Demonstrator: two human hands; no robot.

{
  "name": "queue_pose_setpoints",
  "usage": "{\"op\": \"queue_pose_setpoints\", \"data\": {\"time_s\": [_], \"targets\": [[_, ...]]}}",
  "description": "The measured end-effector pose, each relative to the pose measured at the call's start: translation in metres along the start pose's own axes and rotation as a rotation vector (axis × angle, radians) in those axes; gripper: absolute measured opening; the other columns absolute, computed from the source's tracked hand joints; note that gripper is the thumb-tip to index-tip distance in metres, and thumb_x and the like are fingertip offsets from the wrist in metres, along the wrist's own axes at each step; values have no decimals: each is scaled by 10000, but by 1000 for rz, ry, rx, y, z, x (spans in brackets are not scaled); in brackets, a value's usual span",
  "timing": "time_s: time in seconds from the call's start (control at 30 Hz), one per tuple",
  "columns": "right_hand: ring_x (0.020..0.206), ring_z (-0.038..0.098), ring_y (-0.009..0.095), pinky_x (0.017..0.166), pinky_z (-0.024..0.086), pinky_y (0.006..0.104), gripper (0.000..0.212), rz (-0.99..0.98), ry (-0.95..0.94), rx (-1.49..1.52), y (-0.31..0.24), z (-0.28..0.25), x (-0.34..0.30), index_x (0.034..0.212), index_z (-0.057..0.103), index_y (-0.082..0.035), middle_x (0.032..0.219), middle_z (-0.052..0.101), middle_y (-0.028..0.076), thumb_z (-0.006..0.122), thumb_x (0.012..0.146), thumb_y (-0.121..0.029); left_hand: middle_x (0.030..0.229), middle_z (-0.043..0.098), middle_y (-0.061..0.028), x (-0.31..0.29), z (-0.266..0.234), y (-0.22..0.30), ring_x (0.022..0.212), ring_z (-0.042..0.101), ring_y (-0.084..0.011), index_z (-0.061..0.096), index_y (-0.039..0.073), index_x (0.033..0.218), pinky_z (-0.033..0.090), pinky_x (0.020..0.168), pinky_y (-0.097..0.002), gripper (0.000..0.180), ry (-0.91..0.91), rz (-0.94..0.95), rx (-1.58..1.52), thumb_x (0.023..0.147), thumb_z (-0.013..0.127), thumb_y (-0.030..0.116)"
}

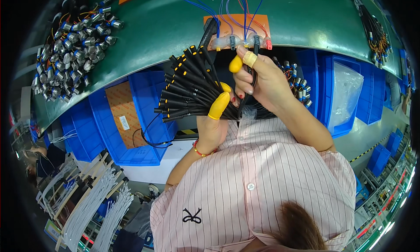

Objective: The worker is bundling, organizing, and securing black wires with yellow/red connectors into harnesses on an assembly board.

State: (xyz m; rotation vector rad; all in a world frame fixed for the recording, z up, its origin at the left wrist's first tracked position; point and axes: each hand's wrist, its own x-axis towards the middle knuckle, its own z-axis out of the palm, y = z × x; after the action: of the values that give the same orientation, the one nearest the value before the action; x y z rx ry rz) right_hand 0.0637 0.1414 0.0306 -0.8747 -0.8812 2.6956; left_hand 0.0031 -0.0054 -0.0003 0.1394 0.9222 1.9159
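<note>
A fanned bundle of black cables [186,92] with tube-shaped connector ends, several showing yellow tips, is gripped in my left hand [213,129]. Yellow finger cots cover its thumb and a finger. My right hand [269,83], wearing a yellow cot and a pale yellow tape wrap, has its fingers closed around a black cable [256,55] just below the table edge. That cable reaches up to a row of sockets set in whitish glue [224,43] on an orange board [258,22]. Blue, purple and red wires [245,15] run from the board. My fingers partly hide the cable.
On the green table [162,24], a heap of silver metal-ended parts with wires [74,50] lies at left, and a black cable bundle [374,33] at far right. Blue bins [151,103] stand under the edge. White cables [94,208] hang on a rack at lower left.
</note>
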Motion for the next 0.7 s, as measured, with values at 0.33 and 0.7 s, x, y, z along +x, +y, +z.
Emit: {"op": "queue_pose_setpoints", "data": {"time_s": [0.33,0.7], "targets": [[419,427,54,398,359,215,285,-172,37,-293,-2,9,-42,924,571,4,629,517,17,541,956,-277,861,545,-62,-8,-15,-6,805,534,-153,536,-10,1002,435,765,-308,147,-106,-34,5,911,582,97],[369,390,52,386,341,214,286,-141,91,-230,0,-2,-18,876,606,34,495,476,2,562,949,-239,978,564,-95,-13,-3,-8,870,588,-159,480,-14,1107,479,788,-291,234,-89,54,168,940,543,138]]}}
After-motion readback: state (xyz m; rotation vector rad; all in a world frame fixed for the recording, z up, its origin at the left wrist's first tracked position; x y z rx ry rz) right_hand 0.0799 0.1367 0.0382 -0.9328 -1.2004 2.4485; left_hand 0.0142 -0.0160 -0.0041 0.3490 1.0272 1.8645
